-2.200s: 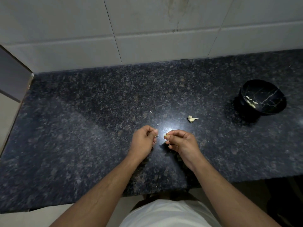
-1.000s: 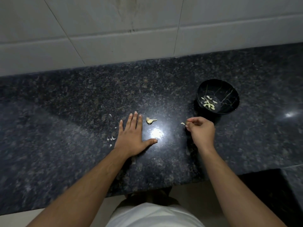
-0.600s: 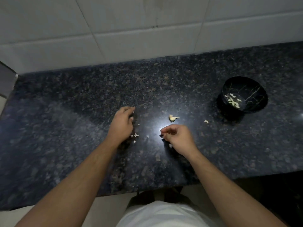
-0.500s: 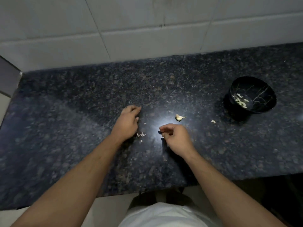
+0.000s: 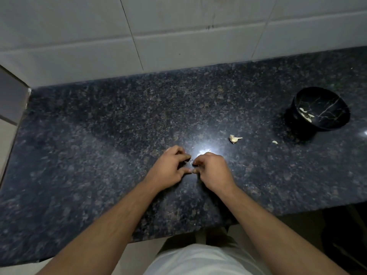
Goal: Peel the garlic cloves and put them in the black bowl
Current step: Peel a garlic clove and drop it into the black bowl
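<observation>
Dark speckled bench (image 5: 99,155) — both hands meet, left hand (image 5: 170,171) and right hand (image 5: 212,171) fingers curled (contents too small to tell); black bowl (image 5: 337,105) far right.

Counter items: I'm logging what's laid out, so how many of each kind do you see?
Bowl: 1
Garlic pieces on the counter: 2, a stem piece and a small bit
Cloves in the bowl: about 4, too small to count surely
Hands: 2, left and right, fingers curled together; what they hold is hidden
Total: about 9
</observation>
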